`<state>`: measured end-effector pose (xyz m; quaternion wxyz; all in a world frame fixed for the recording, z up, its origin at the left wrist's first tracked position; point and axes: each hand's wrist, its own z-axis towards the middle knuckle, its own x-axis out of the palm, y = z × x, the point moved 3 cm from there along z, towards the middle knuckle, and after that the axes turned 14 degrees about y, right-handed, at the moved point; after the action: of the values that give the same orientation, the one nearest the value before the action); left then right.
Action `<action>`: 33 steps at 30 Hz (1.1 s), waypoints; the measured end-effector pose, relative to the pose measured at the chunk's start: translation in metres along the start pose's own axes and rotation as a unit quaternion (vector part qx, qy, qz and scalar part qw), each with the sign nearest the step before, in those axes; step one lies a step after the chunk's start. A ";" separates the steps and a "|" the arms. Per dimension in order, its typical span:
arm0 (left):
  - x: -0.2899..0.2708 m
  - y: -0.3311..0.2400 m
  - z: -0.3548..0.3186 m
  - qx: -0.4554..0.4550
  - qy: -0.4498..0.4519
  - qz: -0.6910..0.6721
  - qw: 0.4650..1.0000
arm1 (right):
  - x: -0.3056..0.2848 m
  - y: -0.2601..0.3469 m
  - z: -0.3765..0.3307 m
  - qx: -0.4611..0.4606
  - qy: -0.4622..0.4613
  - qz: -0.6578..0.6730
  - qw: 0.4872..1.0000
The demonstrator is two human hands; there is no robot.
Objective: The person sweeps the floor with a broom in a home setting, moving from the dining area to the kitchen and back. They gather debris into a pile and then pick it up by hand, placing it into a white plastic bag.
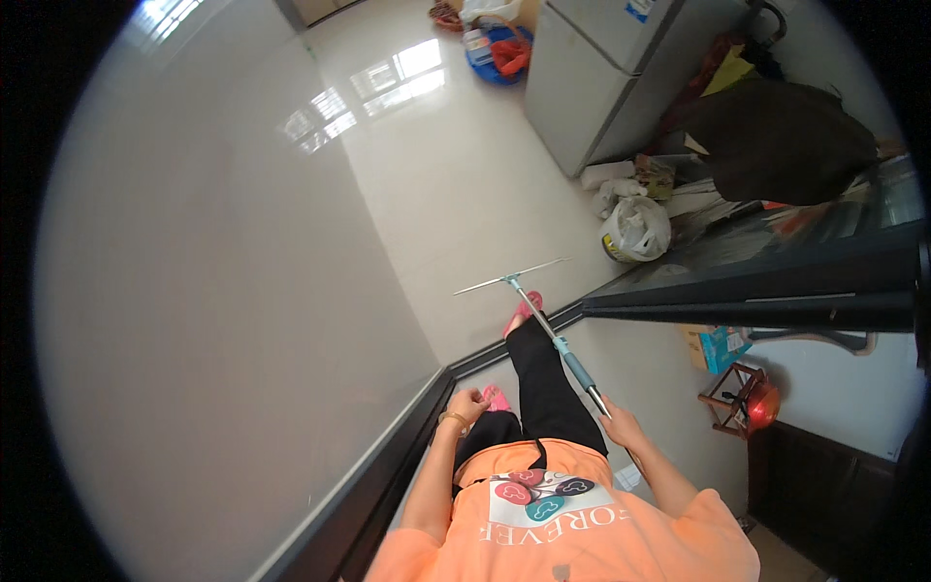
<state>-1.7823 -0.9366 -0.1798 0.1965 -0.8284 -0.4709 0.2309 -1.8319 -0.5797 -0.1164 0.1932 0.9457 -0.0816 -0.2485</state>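
A long-handled squeegee (549, 328) slants forward from my right hand (622, 424), which is wrapped round its metal pole just behind the grey-blue grip. Its thin wide blade (512, 278) is over the pale tiled floor, beyond the dark door track. My left hand (471, 404) hangs beside the dark frame at my left with its fingers curled in, and nothing shows in it. Near that hand is one pink slipper (497, 398). The other pink slipper (526, 310) is at the track, close to the pole.
A large pale panel (223, 310) rises on my left. To the right, a dark door frame (756, 310) juts out. Beyond it stand a lined bucket (640, 231) and a grey fridge (592, 87). A wooden stool (722, 403) is behind on the right. A blue basin (497, 70) sits far ahead.
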 end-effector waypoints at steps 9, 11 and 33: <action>-0.114 -0.088 0.108 -0.035 -0.025 -0.005 0.999 | -0.126 0.024 0.133 0.016 0.067 0.048 0.996; -0.139 -0.125 0.132 -0.005 -0.031 0.041 0.999 | -0.157 0.043 0.164 0.015 0.087 0.080 0.993; -0.294 -0.561 0.264 0.471 -0.175 0.294 0.813 | -0.430 0.184 0.393 -0.137 0.068 0.742 0.653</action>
<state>-2.4512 -0.8953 -0.0324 0.3995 -0.6790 -0.0647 0.6125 -2.4111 -0.7675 -0.1679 0.4453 0.5478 -0.7074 0.0345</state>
